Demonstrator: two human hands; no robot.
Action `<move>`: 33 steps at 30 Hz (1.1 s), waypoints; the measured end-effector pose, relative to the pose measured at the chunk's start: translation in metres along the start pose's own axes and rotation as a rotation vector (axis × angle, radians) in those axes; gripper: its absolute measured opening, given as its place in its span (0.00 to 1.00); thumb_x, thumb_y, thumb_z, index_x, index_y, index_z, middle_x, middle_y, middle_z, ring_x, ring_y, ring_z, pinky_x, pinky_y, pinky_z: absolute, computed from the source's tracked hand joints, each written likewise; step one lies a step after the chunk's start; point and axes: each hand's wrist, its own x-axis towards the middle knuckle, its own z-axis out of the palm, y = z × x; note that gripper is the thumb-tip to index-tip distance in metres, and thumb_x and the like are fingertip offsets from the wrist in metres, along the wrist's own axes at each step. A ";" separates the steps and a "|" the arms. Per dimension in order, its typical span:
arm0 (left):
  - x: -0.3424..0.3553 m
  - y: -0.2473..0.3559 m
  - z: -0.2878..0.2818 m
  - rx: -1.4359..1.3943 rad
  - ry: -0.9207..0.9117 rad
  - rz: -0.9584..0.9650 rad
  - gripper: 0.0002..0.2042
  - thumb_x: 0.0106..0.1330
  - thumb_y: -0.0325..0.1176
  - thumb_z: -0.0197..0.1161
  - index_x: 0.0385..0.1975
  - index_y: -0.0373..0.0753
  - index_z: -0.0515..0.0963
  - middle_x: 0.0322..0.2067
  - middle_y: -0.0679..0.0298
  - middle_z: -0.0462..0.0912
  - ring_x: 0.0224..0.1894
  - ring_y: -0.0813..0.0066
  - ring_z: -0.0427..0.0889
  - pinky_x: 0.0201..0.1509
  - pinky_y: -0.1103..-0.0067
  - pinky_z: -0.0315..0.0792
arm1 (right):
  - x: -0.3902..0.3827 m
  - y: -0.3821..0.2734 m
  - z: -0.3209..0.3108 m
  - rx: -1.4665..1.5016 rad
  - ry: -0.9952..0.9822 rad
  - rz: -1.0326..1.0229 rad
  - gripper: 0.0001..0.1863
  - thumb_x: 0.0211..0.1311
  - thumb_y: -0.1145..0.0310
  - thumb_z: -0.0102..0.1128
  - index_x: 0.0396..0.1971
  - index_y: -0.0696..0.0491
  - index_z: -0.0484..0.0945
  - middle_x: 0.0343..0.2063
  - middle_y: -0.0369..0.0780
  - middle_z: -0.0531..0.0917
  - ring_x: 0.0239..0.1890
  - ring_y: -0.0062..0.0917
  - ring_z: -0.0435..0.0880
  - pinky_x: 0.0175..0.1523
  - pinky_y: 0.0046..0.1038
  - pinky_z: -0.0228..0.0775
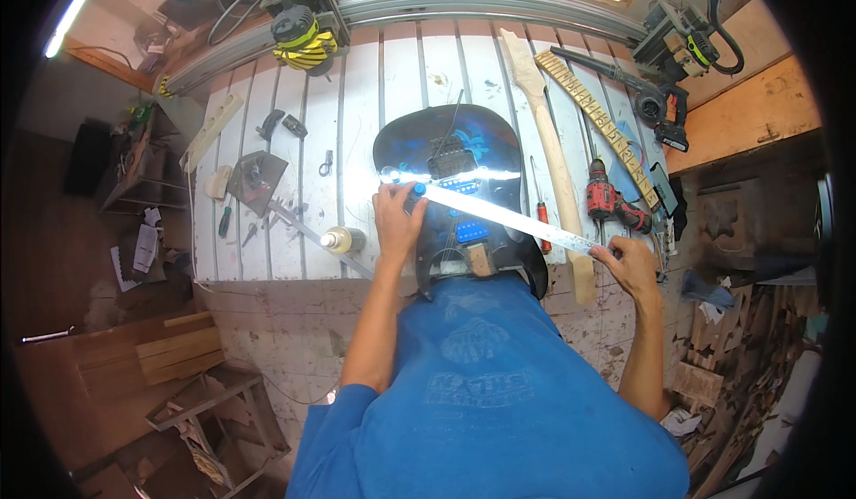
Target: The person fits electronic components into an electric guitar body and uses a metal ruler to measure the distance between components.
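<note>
A dark electric guitar body (403,147) with blue patterning lies at the table's front edge, close against my blue shirt. It carries blue pickups (473,230) and a dark metal bridge (453,162). Slanting across it is a long steel ruler (508,218), its right end lower and out past the body. My left hand (399,221) has its fingers closed at the ruler's left end, beside a round blue knob (420,189). At the other end, my right hand (631,270) pinches the ruler between thumb and fingers. Glare hides part of the body around the ruler.
Right of the guitar lie a pale wooden neck (555,142), a screwdriver (543,222), a red drill (602,194), a fretted fingerboard (593,111) and a blower (648,102). A bottle (343,239) and small tools lie left. A machine gantry (490,1) spans the back.
</note>
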 end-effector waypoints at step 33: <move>0.011 -0.011 -0.002 -0.044 -0.064 0.007 0.14 0.62 0.38 0.71 0.46 0.42 0.87 0.44 0.59 0.81 0.48 0.57 0.76 0.56 0.65 0.70 | 0.112 -0.128 0.129 0.195 -0.389 -0.343 0.25 0.70 0.51 0.61 0.49 0.60 0.83 0.35 0.57 0.86 0.41 0.53 0.86 0.48 0.48 0.76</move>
